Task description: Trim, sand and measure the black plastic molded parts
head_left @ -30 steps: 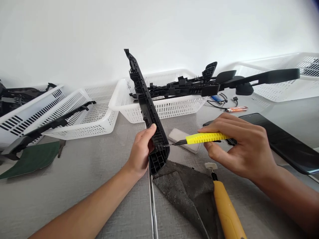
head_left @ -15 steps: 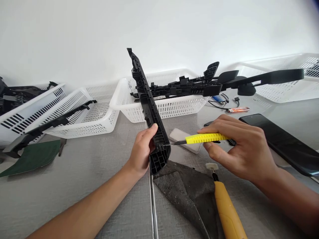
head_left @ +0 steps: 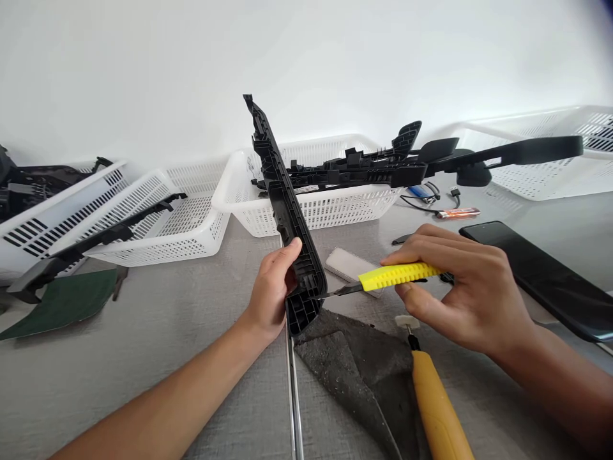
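Note:
My left hand (head_left: 271, 291) is closed around the lower end of a long black plastic part (head_left: 282, 198), which stands tilted with its bottom resting on a grey felt cloth (head_left: 354, 364). My right hand (head_left: 472, 291) grips a yellow utility knife (head_left: 395, 276). The blade tip touches the right edge of the black part near its bottom end.
White perforated baskets (head_left: 191, 223) line the back, with more black parts (head_left: 364, 169) lying in and across them. A yellow-handled tool (head_left: 438, 409) with a felt tip lies on the cloth. A white block (head_left: 342, 263), a dark phone (head_left: 541, 275), a green sheet (head_left: 57, 306) and a lighter (head_left: 454, 213) lie on the grey table.
The knife has tilted, and its blade tip has slid lower along the edge of the black part. My left hand and the part have stayed put.

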The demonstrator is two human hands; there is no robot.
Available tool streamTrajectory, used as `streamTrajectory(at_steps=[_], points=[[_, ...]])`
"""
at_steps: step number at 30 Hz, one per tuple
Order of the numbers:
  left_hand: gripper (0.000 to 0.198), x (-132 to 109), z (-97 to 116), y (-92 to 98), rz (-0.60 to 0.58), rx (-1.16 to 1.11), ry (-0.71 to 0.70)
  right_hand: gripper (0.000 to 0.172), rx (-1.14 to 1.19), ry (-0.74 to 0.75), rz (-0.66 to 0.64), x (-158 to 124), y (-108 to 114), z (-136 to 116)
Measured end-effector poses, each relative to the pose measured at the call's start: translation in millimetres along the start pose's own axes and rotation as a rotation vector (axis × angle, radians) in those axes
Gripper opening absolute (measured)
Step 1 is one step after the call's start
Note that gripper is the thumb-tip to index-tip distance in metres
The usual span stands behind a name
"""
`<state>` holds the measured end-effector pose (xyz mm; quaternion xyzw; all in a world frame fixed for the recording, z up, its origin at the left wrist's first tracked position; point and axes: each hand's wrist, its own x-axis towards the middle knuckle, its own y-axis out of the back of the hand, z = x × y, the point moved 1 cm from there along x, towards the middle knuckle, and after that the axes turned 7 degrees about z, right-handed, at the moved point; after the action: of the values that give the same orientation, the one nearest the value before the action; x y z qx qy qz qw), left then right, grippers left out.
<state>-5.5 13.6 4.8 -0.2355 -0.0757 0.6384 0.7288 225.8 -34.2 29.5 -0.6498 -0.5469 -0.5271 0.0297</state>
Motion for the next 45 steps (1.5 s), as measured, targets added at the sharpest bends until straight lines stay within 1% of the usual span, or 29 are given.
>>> streamTrajectory(at_steps=[9, 15, 20, 26, 34, 42, 45], points=[[0.044, 0.9, -0.9, 1.2, 0.008, -0.021, 0.003, 0.016, -0.006, 0.002, -0.019, 1.2, 1.5, 0.6], [0.042, 0.6, -0.1, -0.2, 0.014, -0.059, 0.007, 0.014, -0.007, 0.011, -0.028, 0.5, 1.8, 0.9], [0.043, 0.2, 1.0, -1.1, 0.011, -0.04, 0.003, 0.013, 0.012, 0.007, -0.046, 0.2, 2.4, 1.2], [0.043, -0.2, 1.2, -1.6, 0.025, -0.032, 0.009, 0.017, 0.005, -0.011, -0.008, 1.6, 3.1, 2.2], [0.042, 0.2, 1.6, -1.4, 0.032, -0.049, 0.009, 0.018, -0.023, 0.006, -0.019, 0.6, 2.4, 3.9], [0.043, 0.6, 0.4, 1.4, 0.047, -0.056, 0.017, 0.013, -0.035, 0.015, -0.032, 0.1, 3.6, 4.8], [0.043, 1.1, 0.5, 1.3, 0.027, -0.07, 0.019, 0.012, -0.017, 0.026, -0.033, -0.2, 4.2, 6.0]])
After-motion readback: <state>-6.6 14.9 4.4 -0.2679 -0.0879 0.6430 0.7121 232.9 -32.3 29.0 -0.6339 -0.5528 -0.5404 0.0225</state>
